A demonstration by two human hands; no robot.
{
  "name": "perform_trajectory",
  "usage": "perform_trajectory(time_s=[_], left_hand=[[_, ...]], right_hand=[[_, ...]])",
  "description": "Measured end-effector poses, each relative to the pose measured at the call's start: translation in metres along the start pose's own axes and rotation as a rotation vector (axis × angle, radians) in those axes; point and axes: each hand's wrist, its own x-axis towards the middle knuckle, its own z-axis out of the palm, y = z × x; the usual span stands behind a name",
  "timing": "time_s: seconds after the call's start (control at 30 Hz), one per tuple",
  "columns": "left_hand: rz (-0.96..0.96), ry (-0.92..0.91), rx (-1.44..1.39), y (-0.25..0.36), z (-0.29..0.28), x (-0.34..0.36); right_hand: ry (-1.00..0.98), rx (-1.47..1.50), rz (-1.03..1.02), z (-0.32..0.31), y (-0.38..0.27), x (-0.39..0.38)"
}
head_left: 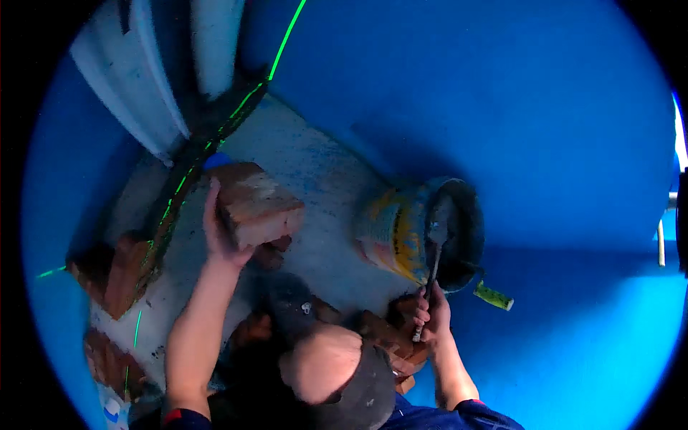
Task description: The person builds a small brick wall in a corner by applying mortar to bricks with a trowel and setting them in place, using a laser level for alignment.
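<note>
My left hand [223, 233] grips a reddish-brown brick [251, 197] from its left side, with the thumb and fingers around it. In my right hand [436, 317] is the handle of a trowel [433, 269]. Its blade reaches into the mouth of a bucket [393, 228], which is tilted with its opening toward the right. The bucket's outside is smeared with yellow and grey; grey material, looking like mortar, shows in its dark inside.
Bricks [127, 276] stand at the left, and several more [390, 333] lie beside my bent knee [330, 365]. A green laser line [183, 179] crosses the floor [301, 158]. Blue walls [559, 129] rise behind and right. A green-yellow handle [493, 295] hangs off the bucket.
</note>
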Motion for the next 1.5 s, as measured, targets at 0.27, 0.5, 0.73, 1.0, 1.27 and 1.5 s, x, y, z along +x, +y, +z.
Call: perform_trajectory(time_s=[0.27,0.5,0.73,1.0,1.27,1.5], left_hand=[[-0.226,0.164,-0.073,-0.003,0.011,-0.004],[-0.379,0.219,-0.021,0.01,0.023,-0.009],[-0.514,0.295,-0.025,0.01,0.021,-0.008],[-0.523,0.373,0.012,0.012,0.0,-0.011],[-0.547,0.282,-0.032,0.019,0.013,-0.027],[-0.464,0.333,-0.132,0.025,0.028,-0.023]], right_hand=[[0.095,-0.122,-0.229,-0.018,0.02,0.006],[-0.058,-0.747,-0.568,-0.01,0.034,0.034],[-0.26,-1.128,-0.89,0.009,0.021,0.056],[-0.241,-1.426,-1.235,0.101,0.024,0.03],[-0.283,-1.658,-1.139,0.111,0.025,0.031],[0.078,-1.777,-1.239,0.04,0.039,0.064]])
